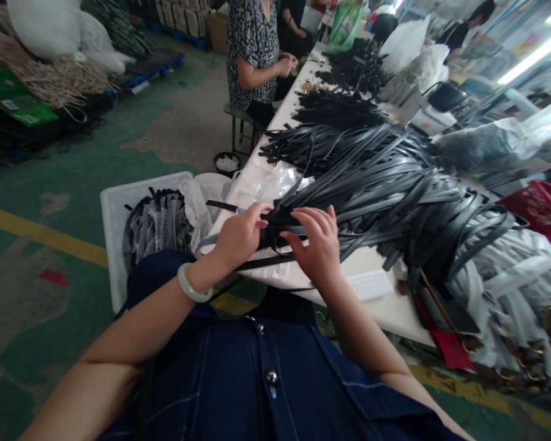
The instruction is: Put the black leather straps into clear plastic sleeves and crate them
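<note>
Long black straps point(371, 177) lie in a large heap along the table, their near ends reaching my hands. My left hand point(243, 236), with a pale bangle on the wrist, is closed on black straps near the table's front edge. Just to its right, my right hand point(316, 242) has its fingers apart and curved over the same straps, thumb near a thin loop. Whether its fingertips touch them is hard to tell. Clear plastic wrapping point(280, 180) lies just beyond my hands.
A white bin point(112, 245) with wrapped straps stands left of the table point(395, 312). Ahead, a person point(257, 61) sits at the table's left side. White-wrapped straps point(523, 275) and a red basket point(542, 211) are at the right.
</note>
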Demonstrator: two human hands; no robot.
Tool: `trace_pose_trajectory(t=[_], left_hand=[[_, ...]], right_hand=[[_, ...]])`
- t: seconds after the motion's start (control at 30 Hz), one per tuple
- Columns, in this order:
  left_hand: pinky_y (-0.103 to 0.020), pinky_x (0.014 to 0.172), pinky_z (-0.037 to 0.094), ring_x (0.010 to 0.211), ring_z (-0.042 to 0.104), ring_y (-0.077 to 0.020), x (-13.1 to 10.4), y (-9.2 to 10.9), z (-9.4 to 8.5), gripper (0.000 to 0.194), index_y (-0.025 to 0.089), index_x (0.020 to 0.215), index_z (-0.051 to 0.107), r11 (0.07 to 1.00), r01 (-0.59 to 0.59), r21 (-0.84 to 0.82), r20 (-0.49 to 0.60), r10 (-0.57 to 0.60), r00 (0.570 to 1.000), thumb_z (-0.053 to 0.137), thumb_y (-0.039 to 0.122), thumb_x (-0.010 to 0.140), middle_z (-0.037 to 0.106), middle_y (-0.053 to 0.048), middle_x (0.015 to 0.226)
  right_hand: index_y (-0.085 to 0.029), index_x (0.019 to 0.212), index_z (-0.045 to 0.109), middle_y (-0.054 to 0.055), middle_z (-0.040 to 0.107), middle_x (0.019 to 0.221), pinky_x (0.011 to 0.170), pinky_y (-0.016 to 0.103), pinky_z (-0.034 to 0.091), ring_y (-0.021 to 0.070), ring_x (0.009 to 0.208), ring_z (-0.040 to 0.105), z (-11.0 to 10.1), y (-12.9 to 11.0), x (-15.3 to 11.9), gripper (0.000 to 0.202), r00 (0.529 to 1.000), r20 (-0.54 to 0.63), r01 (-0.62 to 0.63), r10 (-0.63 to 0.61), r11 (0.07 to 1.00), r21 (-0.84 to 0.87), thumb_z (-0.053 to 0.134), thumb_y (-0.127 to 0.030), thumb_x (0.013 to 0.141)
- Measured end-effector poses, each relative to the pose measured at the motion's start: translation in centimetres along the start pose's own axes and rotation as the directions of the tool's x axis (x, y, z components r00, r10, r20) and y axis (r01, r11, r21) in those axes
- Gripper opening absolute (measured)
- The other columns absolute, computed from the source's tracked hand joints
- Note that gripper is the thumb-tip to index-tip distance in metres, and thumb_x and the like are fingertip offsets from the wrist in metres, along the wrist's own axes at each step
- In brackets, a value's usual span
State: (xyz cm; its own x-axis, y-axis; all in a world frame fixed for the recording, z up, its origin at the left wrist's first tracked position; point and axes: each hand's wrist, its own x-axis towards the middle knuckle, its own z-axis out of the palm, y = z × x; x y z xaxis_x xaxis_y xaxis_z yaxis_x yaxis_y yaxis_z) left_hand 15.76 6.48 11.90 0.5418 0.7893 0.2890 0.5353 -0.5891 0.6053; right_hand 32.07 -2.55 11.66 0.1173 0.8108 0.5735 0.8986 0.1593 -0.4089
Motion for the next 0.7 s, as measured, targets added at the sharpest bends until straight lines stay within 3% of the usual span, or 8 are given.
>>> trace_pose_trajectory(t=[0.07,0.13,0.2,0.3,0.4,0.47,0.6,0.7], left_hand=[[-0.027,0.072,0.048,0.08,0.069,-0.0195,0.0,-0.2,-0.3,0.034,0.019,0.121,0.055,0.997,0.038,-0.069,-0.067,-0.043,0.997,0.046,0.014,0.089,0.073,-0.003,0.084],[-0.027,0.072,0.048,0.079,0.069,-0.0193,0.0,0.3,-0.1,0.033,0.018,0.123,0.053,0.992,0.037,-0.118,-0.051,-0.044,0.998,0.045,0.015,0.09,0.072,-0.002,0.079],[-0.029,0.074,0.049,0.081,0.069,-0.02,-0.1,1.4,0.7,0.034,0.019,0.125,0.05,0.99,0.025,-0.139,0.036,-0.02,0.999,0.045,0.017,0.091,0.072,-0.002,0.08],[-0.033,0.076,0.05,0.087,0.069,-0.0228,-0.3,2.5,1.9,0.036,0.017,0.128,0.043,0.983,0.042,-0.176,0.182,-0.01,0.983,0.047,0.023,0.092,0.072,-0.008,0.094],[-0.034,0.081,0.05,0.094,0.067,-0.0236,-0.3,0.8,1.4,0.058,0.015,0.134,0.031,0.945,0.05,-0.324,0.339,0.067,0.938,0.058,0.036,0.088,0.07,-0.012,0.103],[-0.033,0.083,0.049,0.093,0.066,-0.0223,-0.3,-1.7,0.1,0.07,0.015,0.136,0.028,0.924,0.079,-0.375,0.505,0.132,0.853,0.064,0.04,0.082,0.07,-0.01,0.104],[-0.027,0.075,0.047,0.082,0.065,-0.0198,-0.1,-6.5,-1.3,0.035,0.014,0.11,0.059,0.974,0.115,-0.196,0.778,0.083,0.622,0.06,0.034,0.081,0.071,-0.005,0.09],[-0.024,0.063,0.043,0.068,0.061,-0.0172,-0.1,-7.1,-0.6,0.027,0.014,0.077,0.067,0.991,0.082,-0.108,0.812,0.04,0.582,0.05,0.034,0.086,0.067,-0.003,0.071]], right_hand=[[-0.019,0.081,0.065,0.009,0.068,0.083,0.098,0.044,0.042,0.0241,0.09,0.063,0.2,0.0,-1.7,0.034,0.966,-0.099,-0.217,0.239,0.956,0.196,0.049,-0.046,0.093],[-0.019,0.083,0.066,0.008,0.068,0.077,0.083,0.037,0.049,0.0222,0.082,0.065,0.9,-0.1,-2.5,0.046,0.904,0.175,-0.427,0.391,0.788,0.443,0.042,-0.056,0.094],[-0.019,0.104,0.065,0.009,0.071,0.093,0.079,0.035,0.051,0.0216,0.088,0.067,2.0,-0.4,-2.2,0.06,0.813,0.464,-0.581,0.353,0.552,0.598,0.03,-0.067,0.092],[-0.021,0.12,0.056,0.011,0.065,0.122,0.088,0.035,0.05,0.0212,0.11,0.062,3.2,-0.5,-0.4,0.071,0.805,0.448,-0.58,0.389,0.351,0.735,0.012,-0.07,0.092],[-0.022,0.088,0.059,0.012,0.07,0.108,0.089,0.038,0.049,0.0232,0.107,0.063,2.9,0.6,1.0,0.07,0.81,0.353,-0.534,0.469,0.338,0.775,0.012,-0.074,0.09],[-0.023,0.067,0.046,0.009,0.069,0.08,0.084,0.04,0.051,0.0228,0.086,0.066,2.0,1.9,1.4,0.068,0.819,0.302,-0.501,0.488,0.352,0.79,0.013,-0.08,0.085],[-0.024,0.057,0.02,-0.005,0.029,0.043,0.07,0.036,0.051,0.0145,0.044,0.039,0.1,3.7,1.7,0.066,0.845,0.167,-0.411,0.509,0.415,0.811,0.009,-0.085,0.08],[-0.023,0.055,0.014,-0.007,0.014,0.043,0.063,0.033,0.048,0.0127,0.039,0.021,-0.5,3.4,1.6,0.065,0.868,0.118,-0.358,0.483,0.442,0.823,0.006,-0.081,0.083]])
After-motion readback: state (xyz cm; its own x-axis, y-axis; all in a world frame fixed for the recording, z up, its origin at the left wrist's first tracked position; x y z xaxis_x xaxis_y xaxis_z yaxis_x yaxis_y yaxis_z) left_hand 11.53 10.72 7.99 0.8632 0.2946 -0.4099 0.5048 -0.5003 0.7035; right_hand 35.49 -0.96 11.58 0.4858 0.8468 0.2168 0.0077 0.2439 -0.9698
